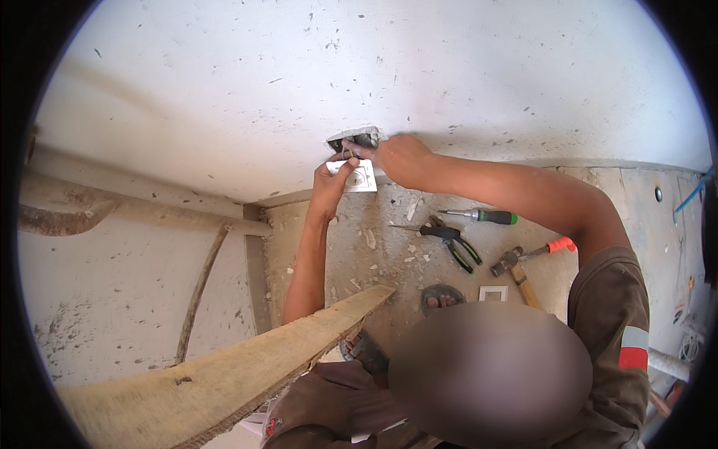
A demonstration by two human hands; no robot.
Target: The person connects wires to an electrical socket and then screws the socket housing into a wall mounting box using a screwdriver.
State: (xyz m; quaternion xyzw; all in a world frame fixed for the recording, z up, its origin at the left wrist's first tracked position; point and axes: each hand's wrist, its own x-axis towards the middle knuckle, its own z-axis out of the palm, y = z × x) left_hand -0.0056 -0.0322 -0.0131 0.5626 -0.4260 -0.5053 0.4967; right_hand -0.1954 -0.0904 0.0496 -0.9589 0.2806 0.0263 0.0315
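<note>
My left hand (pixel 334 184) grips a white socket faceplate (pixel 364 182) just below a rough rectangular cavity (pixel 366 136) in the wall, thumb on its front. A thin yellow wire (pixel 353 154) shows between plate and cavity. My right hand (pixel 396 157) reaches to the cavity's right side with curled fingers; what they pinch is too small to make out. Below, on the dusty floor, lie cutting pliers (pixel 460 247), a green-and-black screwdriver (pixel 493 217), a hammer (pixel 527 292), a red-handled tool (pixel 561 246) and a white frame (pixel 493 294).
A long wooden plank (pixel 202 374) crosses the lower left over my left arm. A scuffed white wall (pixel 359 75) fills the top. Rods and pipes (pixel 202 292) line the left. My sandaled feet (pixel 441 298) show below; a large blurred patch covers the lower middle. Debris is scattered around.
</note>
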